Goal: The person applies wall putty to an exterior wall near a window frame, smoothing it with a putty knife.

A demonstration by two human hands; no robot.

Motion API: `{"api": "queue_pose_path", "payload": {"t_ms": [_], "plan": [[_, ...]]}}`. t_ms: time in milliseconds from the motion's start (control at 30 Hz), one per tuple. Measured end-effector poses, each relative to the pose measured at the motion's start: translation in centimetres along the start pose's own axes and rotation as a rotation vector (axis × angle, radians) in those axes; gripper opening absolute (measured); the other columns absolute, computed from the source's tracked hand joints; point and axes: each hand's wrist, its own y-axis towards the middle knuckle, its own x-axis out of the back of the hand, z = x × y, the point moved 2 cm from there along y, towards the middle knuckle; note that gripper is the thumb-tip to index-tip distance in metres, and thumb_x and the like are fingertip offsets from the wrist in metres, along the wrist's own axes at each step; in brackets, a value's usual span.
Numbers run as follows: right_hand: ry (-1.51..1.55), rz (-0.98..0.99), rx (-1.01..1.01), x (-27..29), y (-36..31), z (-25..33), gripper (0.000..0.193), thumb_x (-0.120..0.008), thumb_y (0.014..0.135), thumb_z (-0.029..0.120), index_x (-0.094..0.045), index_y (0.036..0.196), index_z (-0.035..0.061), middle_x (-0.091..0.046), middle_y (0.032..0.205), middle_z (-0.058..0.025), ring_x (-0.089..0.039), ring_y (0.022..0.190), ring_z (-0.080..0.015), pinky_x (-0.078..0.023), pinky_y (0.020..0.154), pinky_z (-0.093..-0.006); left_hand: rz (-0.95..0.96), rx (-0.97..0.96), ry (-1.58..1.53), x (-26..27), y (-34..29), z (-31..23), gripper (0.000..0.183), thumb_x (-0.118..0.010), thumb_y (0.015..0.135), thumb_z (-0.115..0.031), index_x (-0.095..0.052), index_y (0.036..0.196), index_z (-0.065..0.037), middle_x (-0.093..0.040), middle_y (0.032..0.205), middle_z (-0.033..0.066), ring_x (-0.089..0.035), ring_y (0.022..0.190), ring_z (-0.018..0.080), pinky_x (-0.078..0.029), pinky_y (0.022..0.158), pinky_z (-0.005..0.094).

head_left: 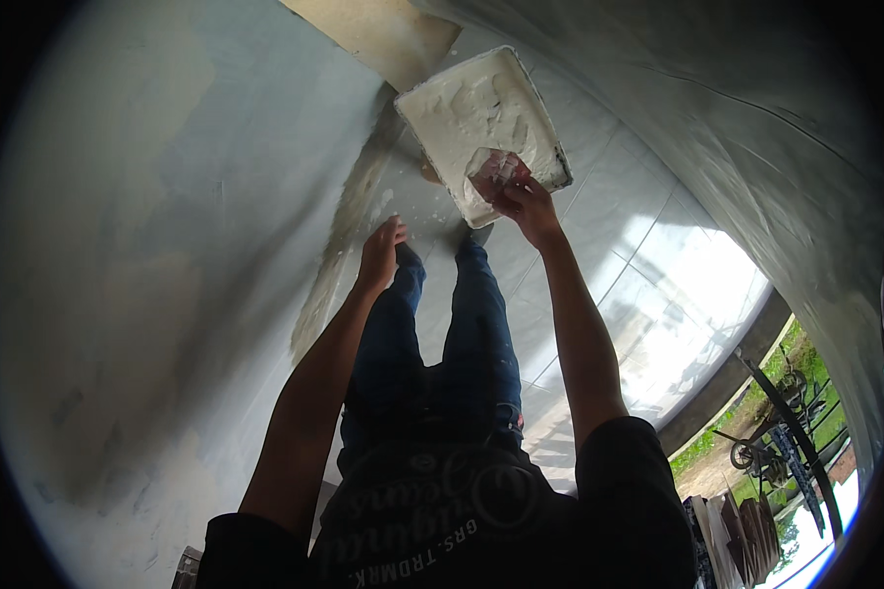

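My right hand (528, 208) grips a reddish spreader (499, 177) smeared with white paste, holding it at the near right part of a rectangular tray (562, 169). White putty (471, 103) fills the tray in an uneven layer with ridges and dents. What holds the tray up is mostly hidden beneath it. Away from the tray, to its near left, my left hand (381, 253) hangs beside the wall with its fingers curled in. Nothing shows in that hand.
A grey-white wall (167, 245) with patchy coating rises along the left. Pale floor tiles (599, 245) with white splashes lie below. Translucent plastic sheeting (746, 128) hangs at the right. Outdoors, lower right, a motorbike (756, 456) stands on grass.
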Motion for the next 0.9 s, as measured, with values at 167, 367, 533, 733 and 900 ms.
{"api": "queue_pose_path", "payload": {"t_ms": [167,367,533,733,900], "plan": [[0.014,0.11,0.084,-2.2,-3.9,3.8,0.052,-0.061,0.091,-0.003,-0.049,0.142,0.0023,-0.065,0.129,-0.0141,-0.069,0.112,-0.0275,-0.06,0.097,-0.0435,-0.008,-0.196,-0.026,-0.2,-3.2,-6.8,0.07,-0.034,0.108,-0.055,-0.045,0.152,-0.002,-0.059,0.143,0.0183,-0.056,0.134,0.029,-0.035,0.116,0.045],[-0.016,0.173,0.193,-8.5,-9.4,9.1,0.061,-0.06,0.093,-0.002,-0.04,0.15,0.0048,-0.06,0.137,-0.0124,-0.065,0.121,-0.0264,-0.058,0.101,-0.042,-0.066,-0.55,-0.096,0.0,-8.3,-15.5,0.063,-0.037,0.111,-0.043,-0.045,0.149,0.006,-0.06,0.14,0.0242,-0.057,0.132,0.0304,-0.039,0.114,0.0405],[0.12,0.328,0.315,-12.5,-12.8,11.4,0.053,-0.061,0.094,0.0,-0.047,0.145,0.0036,-0.062,0.133,-0.012,-0.066,0.118,-0.0255,-0.059,0.1,-0.0406,-0.05,-0.74,-0.067,1.2,-12.2,-20.9,0.063,-0.03,0.11,-0.043,-0.04,0.154,0.0,-0.053,0.149,0.0209,-0.051,0.14,0.0296,-0.032,0.12,0.0452],[0.245,0.391,0.359,-15.9,-16.7,12.7,0.041,-0.061,0.098,0.004,-0.054,0.138,0.0058,-0.067,0.126,-0.0107,-0.07,0.111,-0.0231,-0.061,0.095,-0.0381,-0.06,-0.964,-0.069,3.1,-16.7,-25.6,0.067,-0.029,0.111,-0.047,-0.037,0.155,0.002,-0.051,0.152,0.022,-0.047,0.144,0.0324,-0.028,0.122,0.0487],[0.272,0.534,0.435,-17.0,-18.0,13.1,0.045,-0.065,0.098,0.007,-0.053,0.141,0.008,-0.064,0.132,-0.0079,-0.066,0.118,-0.0229,-0.059,0.099,-0.0396,-0.122,-1.105,-0.027,4.0,-20.4,-28.8,0.069,-0.027,0.111,-0.048,-0.034,0.157,0.003,-0.049,0.154,0.0218,-0.042,0.147,0.0331,-0.024,0.124,0.0493]]}}
